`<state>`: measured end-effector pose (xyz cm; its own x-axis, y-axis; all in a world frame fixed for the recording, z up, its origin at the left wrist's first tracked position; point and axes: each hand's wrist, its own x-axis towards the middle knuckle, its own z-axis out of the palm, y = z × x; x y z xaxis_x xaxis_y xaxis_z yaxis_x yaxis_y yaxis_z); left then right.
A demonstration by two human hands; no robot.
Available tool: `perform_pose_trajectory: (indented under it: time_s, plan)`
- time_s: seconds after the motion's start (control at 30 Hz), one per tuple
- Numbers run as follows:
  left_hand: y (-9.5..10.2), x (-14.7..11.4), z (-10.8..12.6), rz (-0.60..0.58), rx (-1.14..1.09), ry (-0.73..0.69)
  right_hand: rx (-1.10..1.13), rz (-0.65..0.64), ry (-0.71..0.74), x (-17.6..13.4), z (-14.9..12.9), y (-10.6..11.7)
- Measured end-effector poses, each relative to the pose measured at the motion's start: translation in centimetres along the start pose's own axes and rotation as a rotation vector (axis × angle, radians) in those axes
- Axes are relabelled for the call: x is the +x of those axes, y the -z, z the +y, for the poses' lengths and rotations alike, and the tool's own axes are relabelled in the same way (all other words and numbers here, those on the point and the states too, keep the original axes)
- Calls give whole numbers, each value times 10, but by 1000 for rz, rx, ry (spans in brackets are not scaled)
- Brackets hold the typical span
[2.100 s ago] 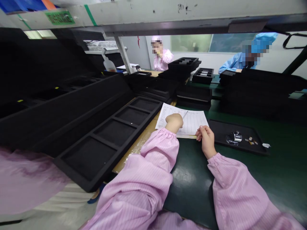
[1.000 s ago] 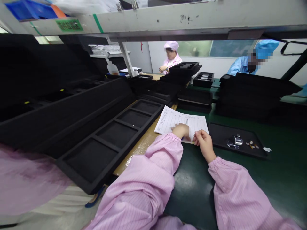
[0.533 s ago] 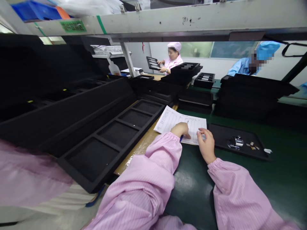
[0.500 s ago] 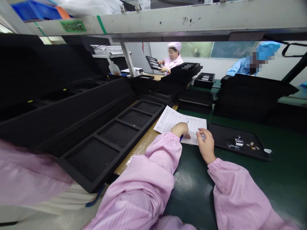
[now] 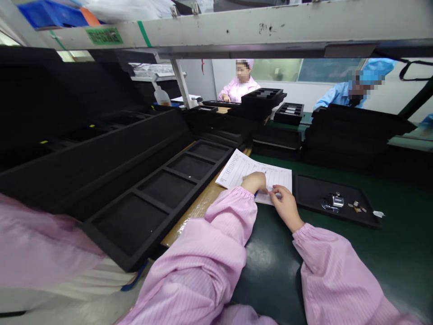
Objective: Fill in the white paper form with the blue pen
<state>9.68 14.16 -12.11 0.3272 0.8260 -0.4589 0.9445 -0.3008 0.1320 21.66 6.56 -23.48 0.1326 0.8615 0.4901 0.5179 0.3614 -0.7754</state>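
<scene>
A printed form (image 5: 233, 169) lies on the green table top, partly covered by both hands. My left hand (image 5: 255, 182) bends over it, fingers curled round a slim pen (image 5: 256, 193); most of the pen is hidden beneath the hand. My right hand (image 5: 286, 205) rests on the sheet's lower right part, fingers loosely bent and thumb apart, its fingertips close to those of my left hand. Beside the form, a shallow black tray (image 5: 311, 187) carries a shiny metal part (image 5: 334, 201) and several small flat pieces (image 5: 356, 206).
To the left lies a long black tray (image 5: 165, 210) with divided compartments. Stacks of black trays (image 5: 355, 135) stand behind the form. A grey shelf beam (image 5: 237, 31) crosses above. Two co-workers, one in pink (image 5: 240, 88), one in blue (image 5: 338, 95), sit beyond. Pink cloth is at far left.
My right hand has slid left across the form toward my left hand, which stays nearly in place. The co-worker in pink has lowered the tray they were holding up.
</scene>
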Motion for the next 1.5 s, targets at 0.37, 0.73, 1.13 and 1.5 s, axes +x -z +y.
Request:
perform_pose_trajectory:
  time_s: [0.37, 0.73, 1.13, 1.5]
  plan:
    - [-1, 5, -7, 107, -22, 120, 23, -3, -36, 0, 1, 0]
    - [0, 3, -11, 342, -214, 135, 48, -11, -59, 0, -1, 1]
    - [-2, 9, -15, 530, -491, 57, 40, -17, -79, 1, -4, 3]
    - [2, 6, -14, 516, -479, 53, 49, -21, -74, 1, -2, 2]
